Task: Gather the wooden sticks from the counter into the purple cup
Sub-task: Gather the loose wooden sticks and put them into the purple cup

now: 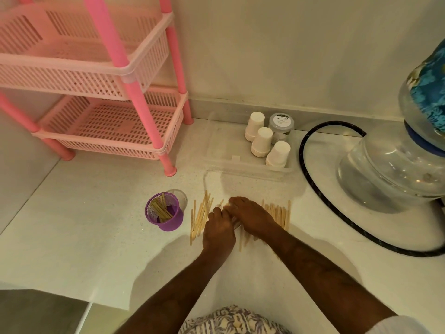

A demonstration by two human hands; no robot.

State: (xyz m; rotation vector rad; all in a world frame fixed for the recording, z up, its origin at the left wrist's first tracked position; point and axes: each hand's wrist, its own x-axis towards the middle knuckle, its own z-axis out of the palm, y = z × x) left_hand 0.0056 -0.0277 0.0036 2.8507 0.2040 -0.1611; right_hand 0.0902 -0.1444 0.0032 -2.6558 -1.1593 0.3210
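Note:
A purple mesh cup (166, 213) stands on the white counter with several wooden sticks leaning inside it. More wooden sticks (201, 215) lie spread on the counter just right of the cup, and another group of sticks (280, 213) lies further right. My left hand (218, 231) and my right hand (250, 215) rest together on the sticks between the two groups, fingers curled over them. The sticks under my hands are mostly hidden, and whether either hand grips any is not visible.
A pink plastic shelf rack (115, 126) stands at the back left. A clear tray (240, 165) holds white paper cups (262, 141) and a jar (281, 126). A water bottle on a dispenser (397, 165) and a black hose (310, 184) sit at the right. A clear glass (181, 197) stands behind the purple cup.

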